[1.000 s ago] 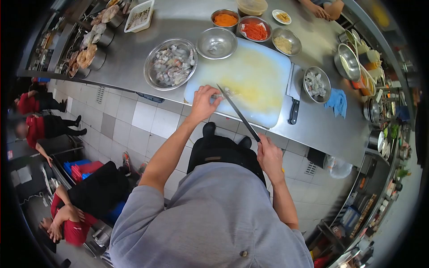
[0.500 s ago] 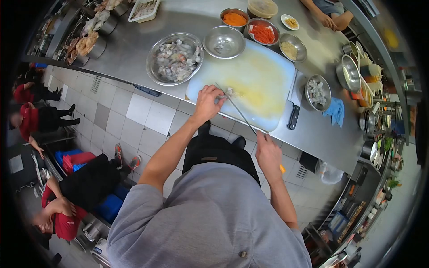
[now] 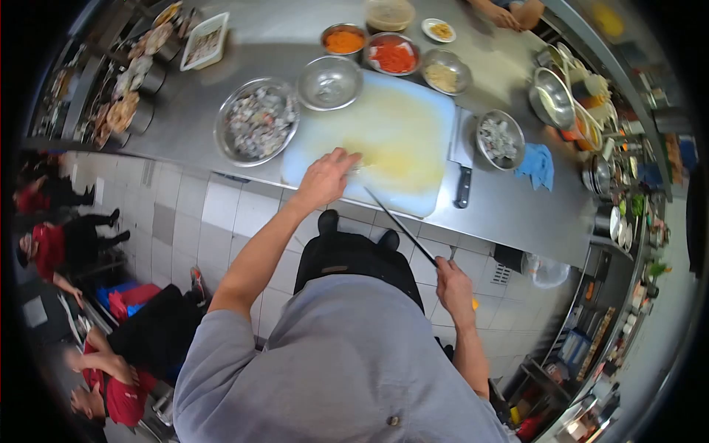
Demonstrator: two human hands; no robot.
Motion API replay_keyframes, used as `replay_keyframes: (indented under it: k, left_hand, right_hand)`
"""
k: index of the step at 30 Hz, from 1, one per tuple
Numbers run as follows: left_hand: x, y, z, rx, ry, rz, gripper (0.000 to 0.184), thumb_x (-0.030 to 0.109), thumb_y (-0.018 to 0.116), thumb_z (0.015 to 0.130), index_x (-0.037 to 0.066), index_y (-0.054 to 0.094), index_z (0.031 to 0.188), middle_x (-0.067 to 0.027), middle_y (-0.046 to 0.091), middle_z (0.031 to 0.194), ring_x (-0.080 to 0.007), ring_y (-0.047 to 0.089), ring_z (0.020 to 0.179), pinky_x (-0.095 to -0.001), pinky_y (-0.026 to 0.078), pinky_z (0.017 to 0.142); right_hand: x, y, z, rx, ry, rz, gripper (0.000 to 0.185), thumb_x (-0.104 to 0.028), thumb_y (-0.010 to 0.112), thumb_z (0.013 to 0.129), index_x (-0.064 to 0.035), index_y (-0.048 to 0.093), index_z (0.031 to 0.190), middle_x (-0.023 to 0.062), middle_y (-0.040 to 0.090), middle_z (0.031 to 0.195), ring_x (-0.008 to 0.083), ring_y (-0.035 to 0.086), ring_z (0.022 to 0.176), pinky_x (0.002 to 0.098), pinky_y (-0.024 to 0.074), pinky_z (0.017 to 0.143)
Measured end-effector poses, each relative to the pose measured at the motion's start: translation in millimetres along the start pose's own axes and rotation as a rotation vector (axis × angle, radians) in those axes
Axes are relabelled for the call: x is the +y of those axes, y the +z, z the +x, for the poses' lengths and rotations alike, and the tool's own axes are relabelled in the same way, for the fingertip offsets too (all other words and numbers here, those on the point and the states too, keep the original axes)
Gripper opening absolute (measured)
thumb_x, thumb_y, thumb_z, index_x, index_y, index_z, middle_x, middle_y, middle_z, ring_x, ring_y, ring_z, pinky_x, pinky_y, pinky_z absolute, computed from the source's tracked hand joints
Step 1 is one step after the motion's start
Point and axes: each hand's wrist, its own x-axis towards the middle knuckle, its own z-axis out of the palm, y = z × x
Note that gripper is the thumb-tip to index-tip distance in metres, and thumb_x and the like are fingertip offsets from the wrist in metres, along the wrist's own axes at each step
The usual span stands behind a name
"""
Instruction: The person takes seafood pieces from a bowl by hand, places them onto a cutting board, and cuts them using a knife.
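Knife [image 3: 402, 225] is gripped by the right hand [image 3: 453, 288], its blade slanted forward-left toward the left hand [image 3: 323, 179], whose fingers are bunched over the cutting board [image 3: 415, 118], any hold unclear.

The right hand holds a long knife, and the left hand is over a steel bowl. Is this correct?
Not quite: the head view shows the left hand over the cutting board instead. The right hand does hold a long knife.
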Motion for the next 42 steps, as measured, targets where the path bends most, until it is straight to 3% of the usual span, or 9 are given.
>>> replay_keyframes:
  k: [5,6,11,15,20,25,33,37,42]
  left_hand:
    - [-7,15,43,-0.292,-0.098,-0.047,0.027,0.008,0.074,0.079,0.007,0.071,0.106,-0.0179,0.068,0.112,-0.0422,0.069,0.100,-0.0501,0.057,0.089]
    - [-14,27,54,-0.281,-0.080,-0.157,0.022,0.007,0.075,0.080,0.006,0.069,0.101,-0.0107,0.068,0.098,-0.0280,0.070,0.094,-0.0405,0.056,0.085]
    - [81,43,141,-0.393,-0.155,-0.643,0.020,0.015,0.081,0.089,0.006,0.066,0.098,0.0004,0.063,0.092,-0.0110,0.060,0.084,-0.0289,0.051,0.072]
    - [168,58,199,-0.082,-0.046,-0.688,0.031,0.015,0.081,0.092,0.001,0.069,0.117,-0.0052,0.068,0.099,-0.0142,0.069,0.088,-0.0310,0.057,0.078]
    - [196,44,192,-0.043,-0.010,-0.591,0.020,0.013,0.078,0.090,0.003,0.076,0.106,-0.0175,0.073,0.107,-0.0312,0.071,0.102,-0.0437,0.056,0.090]
    - [129,49,124,0.088,0.090,-0.496,0.004,0.005,0.076,0.083,0.004,0.072,0.084,-0.0158,0.068,0.094,-0.0351,0.067,0.095,-0.0454,0.055,0.088]
    - [-24,-45,20,0.362,-0.209,-0.288,0.017,0.004,0.075,0.087,0.002,0.074,0.103,-0.0136,0.073,0.096,-0.0246,0.072,0.088,-0.0376,0.058,0.082]
    - [-131,-101,-1,0.577,-0.335,-0.154,0.018,0.004,0.070,0.087,0.003,0.075,0.104,-0.0165,0.077,0.094,-0.0341,0.075,0.083,-0.0438,0.061,0.077]
    - [-210,-137,-9,0.625,-0.536,0.073,0.020,0.001,0.066,0.084,0.003,0.075,0.101,-0.0210,0.077,0.104,-0.0432,0.073,0.098,-0.0492,0.059,0.089]
  right_hand:
    - [-4,0,-16,0.041,0.065,0.126,0.022,-0.008,0.062,0.100,-0.0120,0.064,0.121,0.0169,0.069,0.096,0.0433,0.070,0.086,0.0526,0.0571,0.072]
    - [1,6,-20,0.071,0.071,0.179,0.024,-0.008,0.065,0.099,-0.0106,0.067,0.122,0.0172,0.071,0.097,0.0446,0.069,0.083,0.0525,0.0562,0.072]
    - [7,18,-32,0.109,0.102,0.249,0.023,-0.007,0.066,0.098,-0.0092,0.069,0.121,0.0171,0.071,0.097,0.0446,0.069,0.083,0.0522,0.0553,0.071]
    - [7,14,-34,0.127,0.092,0.255,0.021,-0.008,0.066,0.098,-0.0093,0.069,0.119,0.0171,0.071,0.096,0.0444,0.069,0.083,0.0519,0.0550,0.071]
    - [6,7,-31,0.126,0.086,0.227,0.020,-0.008,0.066,0.098,-0.0093,0.069,0.118,0.0167,0.071,0.096,0.0441,0.069,0.084,0.0516,0.0550,0.072]
    - [4,11,-26,0.096,0.097,0.201,0.021,-0.008,0.068,0.097,-0.0085,0.069,0.118,0.0177,0.072,0.100,0.0454,0.069,0.090,0.0526,0.0554,0.077]
    - [-8,-4,-2,0.053,0.093,0.226,0.022,-0.005,0.069,0.094,-0.0076,0.068,0.117,0.0189,0.071,0.098,0.0451,0.069,0.086,0.0514,0.0551,0.076]
    - [-14,-11,12,0.029,0.066,0.166,0.023,-0.004,0.069,0.095,-0.0076,0.069,0.118,0.0196,0.071,0.099,0.0460,0.069,0.088,0.0521,0.0553,0.076]
    - [-20,-13,25,0.037,0.015,0.127,0.025,-0.004,0.069,0.095,-0.0074,0.069,0.119,0.0207,0.073,0.101,0.0464,0.070,0.089,0.0526,0.0554,0.077]
